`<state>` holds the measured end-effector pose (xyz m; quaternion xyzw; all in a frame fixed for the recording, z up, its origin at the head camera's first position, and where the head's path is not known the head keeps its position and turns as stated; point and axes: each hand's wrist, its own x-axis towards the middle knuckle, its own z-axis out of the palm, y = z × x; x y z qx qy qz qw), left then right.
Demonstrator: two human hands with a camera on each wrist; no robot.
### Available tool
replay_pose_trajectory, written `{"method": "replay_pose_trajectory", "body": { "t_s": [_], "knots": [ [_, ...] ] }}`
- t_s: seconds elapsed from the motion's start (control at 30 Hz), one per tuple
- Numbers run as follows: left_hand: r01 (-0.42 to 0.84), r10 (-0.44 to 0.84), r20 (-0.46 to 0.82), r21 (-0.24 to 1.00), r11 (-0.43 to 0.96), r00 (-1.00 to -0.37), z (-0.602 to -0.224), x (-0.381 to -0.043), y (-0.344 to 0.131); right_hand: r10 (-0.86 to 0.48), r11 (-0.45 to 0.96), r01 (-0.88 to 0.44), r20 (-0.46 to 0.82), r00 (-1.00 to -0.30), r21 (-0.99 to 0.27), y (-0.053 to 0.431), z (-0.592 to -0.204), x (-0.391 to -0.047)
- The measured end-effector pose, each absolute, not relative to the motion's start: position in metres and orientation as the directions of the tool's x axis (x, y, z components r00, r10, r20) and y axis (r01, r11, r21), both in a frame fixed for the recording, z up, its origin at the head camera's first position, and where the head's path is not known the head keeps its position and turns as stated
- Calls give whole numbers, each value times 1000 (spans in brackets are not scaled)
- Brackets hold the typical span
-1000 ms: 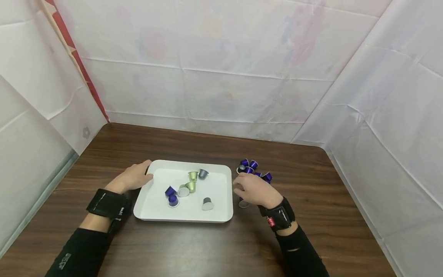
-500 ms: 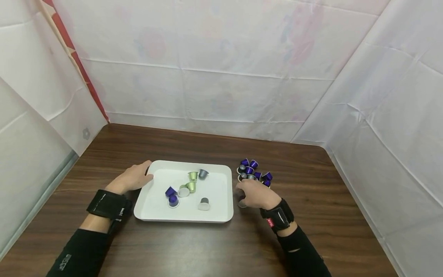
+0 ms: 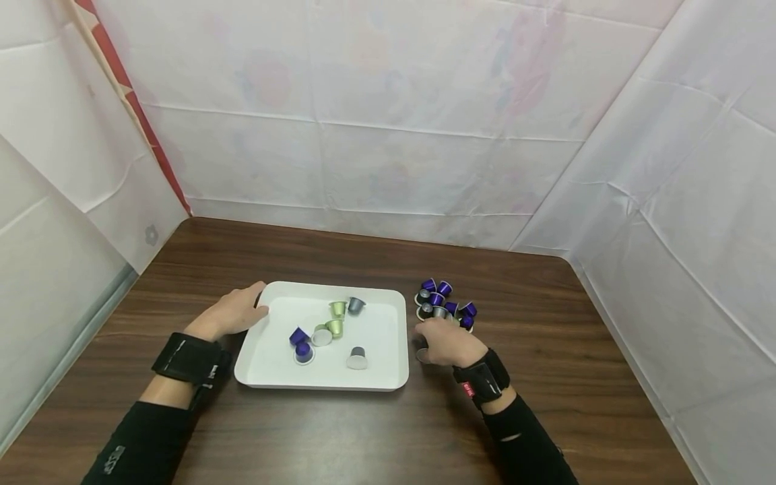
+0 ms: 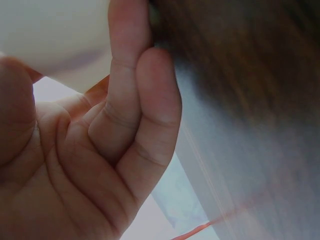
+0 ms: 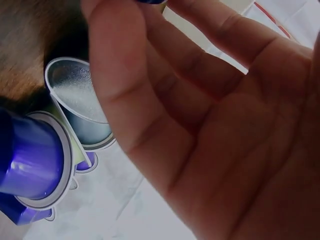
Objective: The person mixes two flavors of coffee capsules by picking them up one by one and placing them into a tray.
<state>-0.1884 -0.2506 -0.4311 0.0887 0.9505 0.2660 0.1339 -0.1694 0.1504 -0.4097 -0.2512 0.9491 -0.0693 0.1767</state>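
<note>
Tabletop [image 3: 315, 434], dark wood-grain, carries everything. White tray [image 3: 257, 367] sits toward its far edge, left of middle. Left hand [image 3: 233, 312] has thumb and fingers clamped on the tray's left rim, close to the far left corner. A pull or lift there would probably tilt the tray, sending loose capsules toward the near edge. Right hand [image 3: 451, 342] is low over the tabletop, just beyond the tray's right edge; fingers bent downward, tips mostly hidden, so cannot tell whether they're pinching anything. Right wrist view shows only a blue sliver [image 5: 151, 1] at the fingertips, too cropped to confirm a hold.

Pile of coffee capsules [image 3: 436, 298], mostly purple plus some dark and silvery ones, lies beside that hand, off the tray's far right corner. Main risk: knuckles brush the pile and roll pieces toward the tabletop's right edge, as they lie packed together. Smooth, tapered sides could also slip out of a weak pinch, and a low carry could catch the tray's right rim.

In tray: green capsules [image 3: 335, 327] clustered near centre, purple pair [image 3: 304, 351] left of them, grey capsule [image 3: 356, 305] toward the far edge, another grey one [image 3: 358, 358] toward the near right corner. A careless drop could scatter these.
</note>
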Motion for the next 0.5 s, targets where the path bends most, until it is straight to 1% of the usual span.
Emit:
{"method": "replay_pose_trajectory", "body": {
  "t_s": [0.23, 0.5],
  "knots": [
    [102, 245, -200, 539, 836, -949, -431, -188, -251, -522, 852, -477, -269, -809, -219, 150, -411, -168],
    [102, 241, -198, 533, 840, -950, -432, -188, -251, -517, 854, -472, -252, -818, -220, 151, -408, -167]
  ]
}}
